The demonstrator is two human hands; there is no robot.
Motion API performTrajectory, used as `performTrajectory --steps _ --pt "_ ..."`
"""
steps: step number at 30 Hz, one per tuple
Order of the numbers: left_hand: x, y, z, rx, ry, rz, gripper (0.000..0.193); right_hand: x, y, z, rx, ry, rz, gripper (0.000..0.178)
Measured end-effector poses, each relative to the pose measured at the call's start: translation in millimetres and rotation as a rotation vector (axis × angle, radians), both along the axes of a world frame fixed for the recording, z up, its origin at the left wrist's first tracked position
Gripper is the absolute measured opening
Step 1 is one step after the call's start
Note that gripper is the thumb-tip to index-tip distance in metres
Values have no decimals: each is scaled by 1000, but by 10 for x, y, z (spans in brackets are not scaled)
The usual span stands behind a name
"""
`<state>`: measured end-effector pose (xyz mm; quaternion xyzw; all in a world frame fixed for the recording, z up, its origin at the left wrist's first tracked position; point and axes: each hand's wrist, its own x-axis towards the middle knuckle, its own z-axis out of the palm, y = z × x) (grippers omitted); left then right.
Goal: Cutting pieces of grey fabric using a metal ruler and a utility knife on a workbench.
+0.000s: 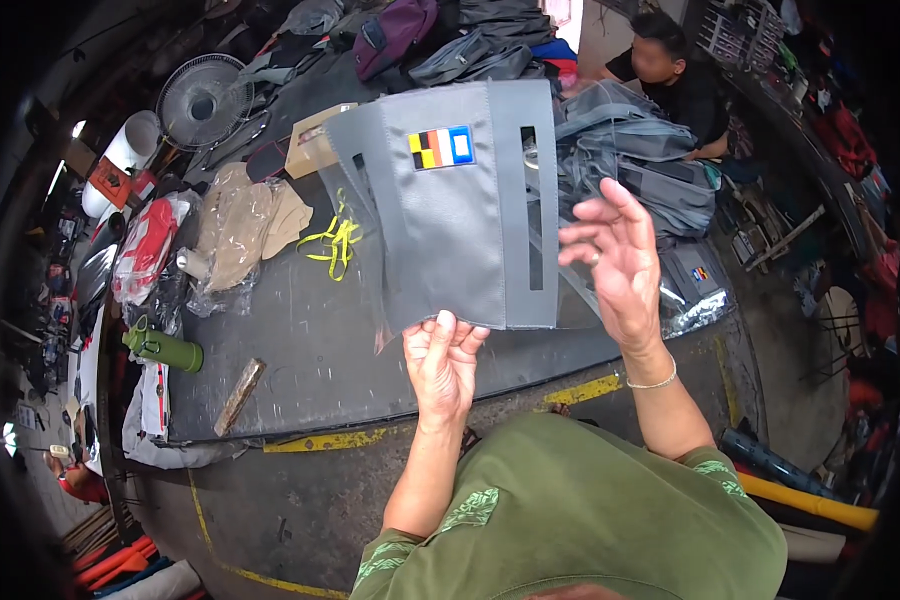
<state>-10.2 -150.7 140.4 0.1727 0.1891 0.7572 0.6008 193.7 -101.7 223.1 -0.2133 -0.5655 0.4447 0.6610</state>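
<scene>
Two hands (622, 268), grey panel (453, 235) in left (440, 372)

A: How is the left hand (442, 362) posed?
B: Pinching: thumb extended upward in front, fingers curled beside and behind it; the left forearm (420, 480) inclines slightly rightward as it rises.
A: And the right hand (622, 262)?
B: Raised higher, digits separated and partly bent leftward; the right forearm (672, 412) slants up and left.

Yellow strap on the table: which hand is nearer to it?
Left. The left hand, pinching the lower edge of the grey panel, is right of and below the yellow strap in the picture; the open right hand is farther off, beyond the panel's right edge.
</scene>
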Motion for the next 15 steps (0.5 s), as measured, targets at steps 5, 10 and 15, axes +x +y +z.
performTrajectory --steps 5,10,15 --pt "20 7 -33 -16 -48 0 11 -62 -204 -508 -197 50 169 137" --pt "72 3 -113 -73 90 -14 12 -164 -244 -1042 -185 -161 292 95" --pt "74 -93 -514 -310 79 -86 11 -226 -270 -1416 -606 -105 193 50"
